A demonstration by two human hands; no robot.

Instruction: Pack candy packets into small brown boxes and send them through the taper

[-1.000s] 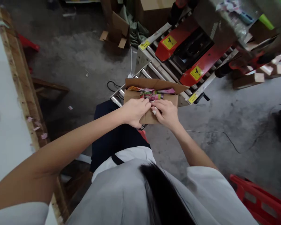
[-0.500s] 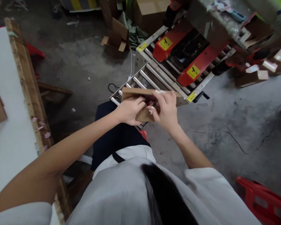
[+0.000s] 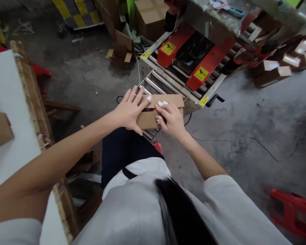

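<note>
A small brown cardboard box (image 3: 148,121) rests on the metal rollers of a conveyor (image 3: 153,85), right before my body. Its two long top flaps are folded inward, with a narrow gap between them; something dark and colourful shows inside, too little to name. Over the left end of the box lies my left hand (image 3: 129,110), fingers spread wide and thumb stretched toward me. My right hand (image 3: 172,119) is bent over the right part, its fingertips and thumb pressed together on the flap edges. White coverings sit on several fingertips.
Beyond the box stands a box-sealing machine (image 3: 201,73) with red side rails and yellow labels. A white table (image 3: 15,126) with a wooden edge is on my left, holding cartons. Open cartons (image 3: 122,44) lie behind. A red plastic stool (image 3: 293,212) is at lower right; a cable (image 3: 226,139) crosses the floor.
The box flaps have come down from raised to nearly flat. My left hand has drawn out of the opening leftward and spread; my right hand has moved from the opening onto the flaps.
</note>
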